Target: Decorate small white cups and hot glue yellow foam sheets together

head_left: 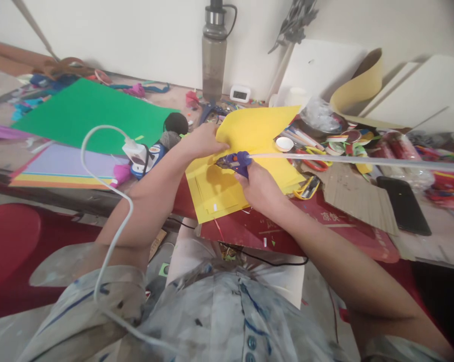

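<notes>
My right hand (263, 187) is closed round the handle of a blue hot glue gun (239, 162). A long clear glue stick (336, 162) runs out of its back end to the right. The gun's nozzle points left, over yellow sheets (207, 203) lying on the table. With my left hand (204, 141) I grip the left edge of a yellow sheet (257, 128), which is bent upward above the other ones. Whether the nozzle touches the paper I cannot tell.
Left lie a green sheet (98, 115), coloured paper (68, 166) and a plugged-in power strip (147, 160) with a white cable. A bottle (213, 65) stands behind. Scissors (315, 163), yellow cutter (307, 187), cardboard (357, 196) and a black phone (403, 205) lie right.
</notes>
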`<state>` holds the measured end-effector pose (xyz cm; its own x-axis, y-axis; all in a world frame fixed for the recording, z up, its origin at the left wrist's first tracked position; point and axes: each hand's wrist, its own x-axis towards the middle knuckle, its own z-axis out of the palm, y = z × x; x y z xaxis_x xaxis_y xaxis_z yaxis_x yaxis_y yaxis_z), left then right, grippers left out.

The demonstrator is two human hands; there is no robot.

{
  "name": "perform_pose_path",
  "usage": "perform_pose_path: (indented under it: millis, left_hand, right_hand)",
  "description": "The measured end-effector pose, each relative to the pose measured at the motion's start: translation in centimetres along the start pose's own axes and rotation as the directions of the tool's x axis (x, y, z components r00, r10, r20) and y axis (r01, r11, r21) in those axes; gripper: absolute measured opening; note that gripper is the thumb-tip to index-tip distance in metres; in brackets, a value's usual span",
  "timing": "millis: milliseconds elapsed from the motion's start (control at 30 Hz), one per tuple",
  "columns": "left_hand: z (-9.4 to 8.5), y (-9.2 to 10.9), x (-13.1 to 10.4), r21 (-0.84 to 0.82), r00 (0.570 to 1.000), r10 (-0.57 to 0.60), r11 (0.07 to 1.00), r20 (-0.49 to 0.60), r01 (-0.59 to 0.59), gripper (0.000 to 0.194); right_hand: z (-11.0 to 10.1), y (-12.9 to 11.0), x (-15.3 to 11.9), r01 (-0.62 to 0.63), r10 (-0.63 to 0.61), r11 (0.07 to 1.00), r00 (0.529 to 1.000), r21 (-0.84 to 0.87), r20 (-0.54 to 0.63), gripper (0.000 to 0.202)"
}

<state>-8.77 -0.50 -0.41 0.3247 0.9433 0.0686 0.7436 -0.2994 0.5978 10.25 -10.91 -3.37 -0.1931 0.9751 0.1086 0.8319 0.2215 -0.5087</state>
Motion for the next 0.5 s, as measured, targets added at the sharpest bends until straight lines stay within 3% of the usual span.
perform_pose_path:
  millis: [233,500]
  left_hand:
    - [0.3,0.1,0.2,0.01,0.994,0.104,0.994,0.042,-0.105,0.042]
    - [-0.4,0.6,-0.3,0.058,0.995,-0.009,0.998,0.098,0.003,0.035]
  right_hand:
    - [-1.6,0.2,-1.6,0.018,-0.018,0.999,1.0,0.028,0.0,0.04]
    - [-0.9,-0.6,-0.3,-0.02,0.02,1.0,0.998,-0.003,0.053,0.039]
